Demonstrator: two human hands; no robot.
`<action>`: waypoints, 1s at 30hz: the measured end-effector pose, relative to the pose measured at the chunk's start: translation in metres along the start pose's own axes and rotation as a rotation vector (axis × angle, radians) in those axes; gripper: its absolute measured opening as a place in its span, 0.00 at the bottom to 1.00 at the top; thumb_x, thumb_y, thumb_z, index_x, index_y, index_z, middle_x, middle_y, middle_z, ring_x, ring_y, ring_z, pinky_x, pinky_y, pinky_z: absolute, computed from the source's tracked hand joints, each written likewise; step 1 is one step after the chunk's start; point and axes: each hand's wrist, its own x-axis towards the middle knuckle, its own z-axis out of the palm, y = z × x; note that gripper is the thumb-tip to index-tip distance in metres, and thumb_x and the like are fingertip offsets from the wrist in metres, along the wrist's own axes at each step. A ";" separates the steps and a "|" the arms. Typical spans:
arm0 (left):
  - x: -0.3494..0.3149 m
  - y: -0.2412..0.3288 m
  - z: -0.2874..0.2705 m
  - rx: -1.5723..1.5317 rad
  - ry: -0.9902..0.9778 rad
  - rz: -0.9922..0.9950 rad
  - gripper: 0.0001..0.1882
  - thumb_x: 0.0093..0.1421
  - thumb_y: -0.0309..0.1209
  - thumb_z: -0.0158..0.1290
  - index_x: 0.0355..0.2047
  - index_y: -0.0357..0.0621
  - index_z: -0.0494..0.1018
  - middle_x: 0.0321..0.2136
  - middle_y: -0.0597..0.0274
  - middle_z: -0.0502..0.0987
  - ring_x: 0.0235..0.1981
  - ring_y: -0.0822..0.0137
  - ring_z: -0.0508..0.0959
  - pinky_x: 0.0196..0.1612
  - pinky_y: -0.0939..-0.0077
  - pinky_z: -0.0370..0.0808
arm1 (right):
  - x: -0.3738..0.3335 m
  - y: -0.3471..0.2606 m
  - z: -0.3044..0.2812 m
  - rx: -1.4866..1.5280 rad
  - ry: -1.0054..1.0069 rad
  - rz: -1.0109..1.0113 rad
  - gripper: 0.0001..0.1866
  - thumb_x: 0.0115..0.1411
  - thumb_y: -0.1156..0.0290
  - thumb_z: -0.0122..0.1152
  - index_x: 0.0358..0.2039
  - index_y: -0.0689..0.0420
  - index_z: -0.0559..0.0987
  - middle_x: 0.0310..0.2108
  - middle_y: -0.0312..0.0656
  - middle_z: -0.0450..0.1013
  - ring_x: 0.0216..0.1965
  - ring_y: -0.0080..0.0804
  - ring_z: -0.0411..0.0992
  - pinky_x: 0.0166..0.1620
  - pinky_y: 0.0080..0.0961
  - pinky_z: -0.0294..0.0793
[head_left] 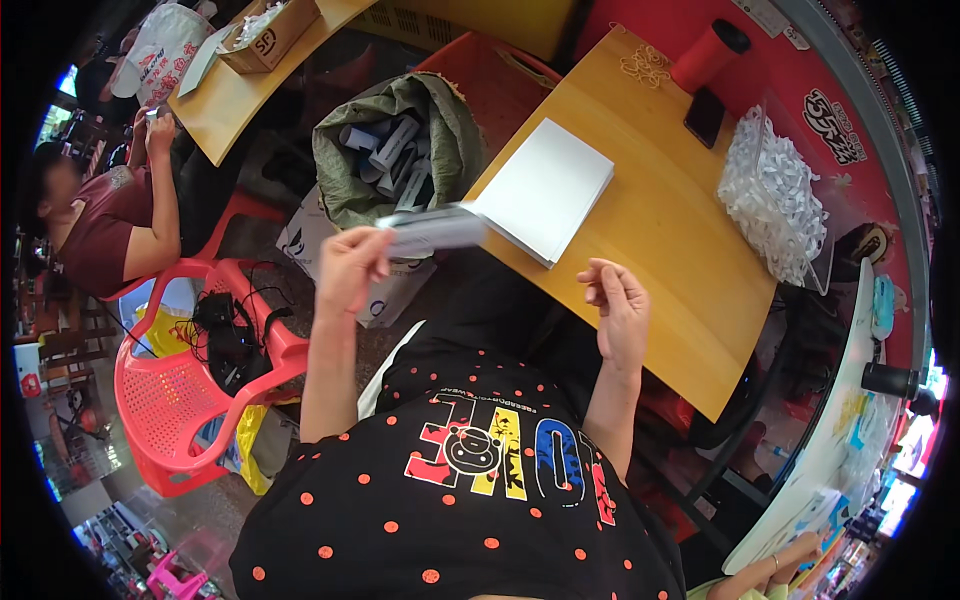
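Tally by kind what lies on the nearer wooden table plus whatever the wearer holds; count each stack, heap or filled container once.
White stack: 1
Dark phone: 1
Red cylinder with black end: 1
Heap of thin loops: 1
Clear container of white strips: 1
Blurred grey-white item in left hand: 1
Total: 6

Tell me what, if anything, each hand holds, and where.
Left hand: a pale, motion-blurred bundle, gripped at its left end. Right hand: nothing visible in it.

A worktable (690, 290), filled sack (347, 185) and strip bin (824, 262) suggest a workshop.
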 end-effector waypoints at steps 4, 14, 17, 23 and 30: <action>0.042 -0.024 -0.044 0.123 0.240 0.194 0.10 0.56 0.29 0.58 0.34 0.33 0.77 0.20 0.65 0.76 0.18 0.79 0.73 0.22 0.88 0.67 | 0.004 0.000 -0.006 -0.271 0.055 -0.113 0.12 0.60 0.70 0.57 0.42 0.63 0.78 0.37 0.42 0.77 0.32 0.24 0.71 0.38 0.20 0.70; 0.073 -0.065 -0.001 0.150 0.117 0.081 0.35 0.58 0.31 0.56 0.61 0.31 0.54 0.56 0.43 0.64 0.47 0.61 0.75 0.41 0.73 0.77 | 0.025 0.004 0.029 -1.352 -0.190 -0.807 0.20 0.48 0.73 0.66 0.44 0.59 0.77 0.48 0.37 0.73 0.40 0.33 0.69 0.46 0.27 0.66; 0.060 -0.064 0.005 0.087 0.086 0.055 0.25 0.59 0.31 0.54 0.55 0.33 0.64 0.48 0.50 0.72 0.42 0.65 0.77 0.39 0.76 0.76 | 0.027 0.015 0.031 -1.308 -0.146 -0.947 0.14 0.49 0.77 0.64 0.38 0.58 0.79 0.42 0.35 0.76 0.36 0.30 0.71 0.41 0.25 0.66; 0.034 -0.044 0.018 0.099 -0.041 -0.013 0.16 0.61 0.31 0.52 0.46 0.34 0.72 0.31 0.57 0.79 0.29 0.69 0.80 0.32 0.80 0.76 | 0.037 0.032 0.022 -1.161 -0.106 -1.080 0.12 0.46 0.80 0.61 0.34 0.60 0.77 0.37 0.38 0.76 0.32 0.32 0.72 0.37 0.27 0.67; 0.013 -0.017 0.066 -0.592 -0.393 -0.372 0.27 0.64 0.47 0.47 0.44 0.29 0.70 0.36 0.52 0.78 0.37 0.65 0.80 0.39 0.73 0.78 | -0.001 -0.006 0.026 -0.912 -0.220 -1.271 0.10 0.47 0.79 0.60 0.34 0.62 0.79 0.35 0.46 0.76 0.32 0.36 0.76 0.32 0.26 0.73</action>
